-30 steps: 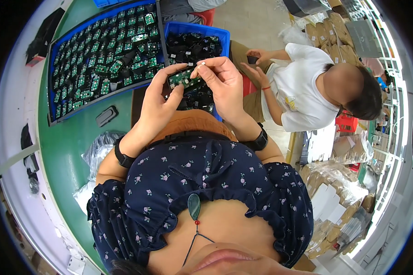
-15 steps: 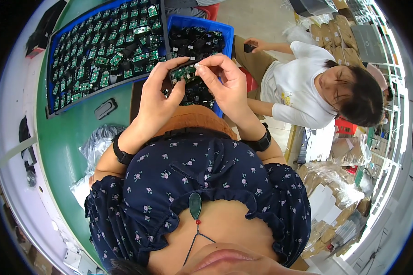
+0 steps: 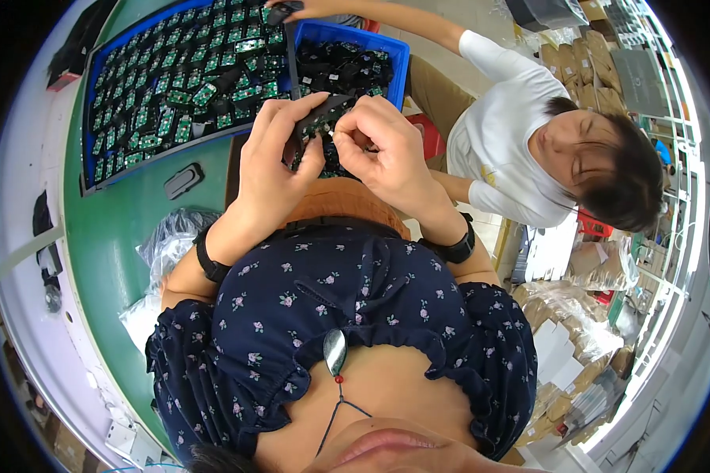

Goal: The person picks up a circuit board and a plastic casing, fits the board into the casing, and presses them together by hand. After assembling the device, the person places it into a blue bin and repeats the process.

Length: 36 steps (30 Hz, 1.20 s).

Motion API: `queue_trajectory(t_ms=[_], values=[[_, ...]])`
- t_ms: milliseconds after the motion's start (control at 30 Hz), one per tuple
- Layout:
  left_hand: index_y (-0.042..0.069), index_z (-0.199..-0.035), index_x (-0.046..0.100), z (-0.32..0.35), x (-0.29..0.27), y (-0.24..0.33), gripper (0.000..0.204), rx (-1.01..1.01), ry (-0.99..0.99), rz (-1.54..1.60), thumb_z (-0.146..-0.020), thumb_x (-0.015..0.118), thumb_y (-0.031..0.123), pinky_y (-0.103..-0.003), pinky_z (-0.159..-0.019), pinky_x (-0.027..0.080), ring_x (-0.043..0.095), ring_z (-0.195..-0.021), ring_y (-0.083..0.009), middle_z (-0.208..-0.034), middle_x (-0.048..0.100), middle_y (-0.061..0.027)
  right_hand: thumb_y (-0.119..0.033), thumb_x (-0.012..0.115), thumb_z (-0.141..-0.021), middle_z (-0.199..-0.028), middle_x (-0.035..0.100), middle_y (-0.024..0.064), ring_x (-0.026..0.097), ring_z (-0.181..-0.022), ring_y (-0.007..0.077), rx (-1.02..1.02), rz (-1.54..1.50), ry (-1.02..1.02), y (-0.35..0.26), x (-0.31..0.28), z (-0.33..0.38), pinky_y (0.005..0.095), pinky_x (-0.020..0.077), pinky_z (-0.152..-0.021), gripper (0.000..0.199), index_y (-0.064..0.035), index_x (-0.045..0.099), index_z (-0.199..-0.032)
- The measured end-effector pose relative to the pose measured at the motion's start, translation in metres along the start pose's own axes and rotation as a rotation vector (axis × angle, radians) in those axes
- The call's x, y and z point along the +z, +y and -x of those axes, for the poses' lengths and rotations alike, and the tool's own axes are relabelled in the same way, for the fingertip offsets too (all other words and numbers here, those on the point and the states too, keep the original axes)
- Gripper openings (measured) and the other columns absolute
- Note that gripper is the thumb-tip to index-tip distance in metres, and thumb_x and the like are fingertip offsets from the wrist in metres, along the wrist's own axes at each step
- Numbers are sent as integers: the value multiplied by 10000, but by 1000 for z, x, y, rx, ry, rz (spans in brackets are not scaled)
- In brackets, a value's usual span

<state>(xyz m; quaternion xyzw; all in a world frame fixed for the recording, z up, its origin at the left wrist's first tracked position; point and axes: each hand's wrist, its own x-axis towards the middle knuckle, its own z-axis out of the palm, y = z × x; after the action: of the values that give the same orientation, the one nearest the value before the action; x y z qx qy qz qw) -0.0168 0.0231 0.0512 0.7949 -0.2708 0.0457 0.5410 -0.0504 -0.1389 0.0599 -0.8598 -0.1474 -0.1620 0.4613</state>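
My left hand (image 3: 280, 150) grips a small black housing with a green circuit board (image 3: 317, 126) between thumb and fingers, held in front of my waist. The housing is partly covered by my fingers. My right hand (image 3: 386, 154) is closed in a pinch beside the board; a tiny pale piece shows at its fingertips, too small to name. Beyond my hands stands a blue bin (image 3: 401, 67) filled with dark parts. To the left lies a wide tray (image 3: 173, 150) packed with rows of similar green boards in black housings.
A black oval case (image 3: 184, 181) lies on the green table (image 3: 102, 236), near clear plastic bags (image 3: 170, 244). A co-worker in a white shirt (image 3: 505, 118) sits at right, one hand over the tray's far corner holding a dark part. Wrapped stacks (image 3: 584, 315) stand behind.
The co-worker's arm has reached out to the tray's far corner with a dark part. The board in my left hand has tilted, and my right fingers have shifted slightly down and left.
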Motion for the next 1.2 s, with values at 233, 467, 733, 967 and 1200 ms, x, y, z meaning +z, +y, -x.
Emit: queue_trajectory(t_ms=[233, 467, 733, 967, 1200], values=[[84, -1133, 563, -2, 0, 2, 423, 59, 2, -55, -722, 586, -14, -247, -525, 432, 500, -597, -142, -911, 523, -78, -7, 618, -700, -660, 464, 57, 453, -593, 185, -69, 135, 40, -1, -1, -4, 289, 374, -490, 98, -22, 523, -716], [80, -1135, 558, -3, 1, 1, 432, 103, 7, -62, -715, 595, -15, -294, -585, 479, 565, -680, -219, -911, 519, -106, -17, 604, -664, -687, 503, 65, 494, -663, 248, -29, 150, 14, -3, -1, -4, 340, 429, -562, 105, -44, 508, -698], [81, -1135, 553, -2, 2, 2, 467, 97, -15, -130, -684, 614, -25, -317, -599, 481, 559, -704, -264, -884, 501, -120, -10, 590, -659, -682, 490, 72, 480, -671, 260, -62, 210, -28, -3, -1, -7, 350, 426, -579, 101, -34, 499, -696], [74, -1130, 552, -1, 1, 1, 472, 111, -5, -132, -672, 622, -19, -325, -583, 471, 554, -693, -267, -874, 496, -123, 17, 601, -675, -733, 481, 94, 466, -672, 272, -131, 190, -20, -4, 0, -8, 353, 405, -569, 131, -18, 497, -746], [69, -1127, 550, 2, 5, -1, 468, 91, 36, -148, -672, 624, -12, -319, -573, 468, 548, -671, -265, -847, 482, -122, 26, 601, -691, -751, 491, 105, 478, -688, 282, -171, 272, -2, -2, 9, -7, 361, 407, -586, 124, -7, 506, -764]])
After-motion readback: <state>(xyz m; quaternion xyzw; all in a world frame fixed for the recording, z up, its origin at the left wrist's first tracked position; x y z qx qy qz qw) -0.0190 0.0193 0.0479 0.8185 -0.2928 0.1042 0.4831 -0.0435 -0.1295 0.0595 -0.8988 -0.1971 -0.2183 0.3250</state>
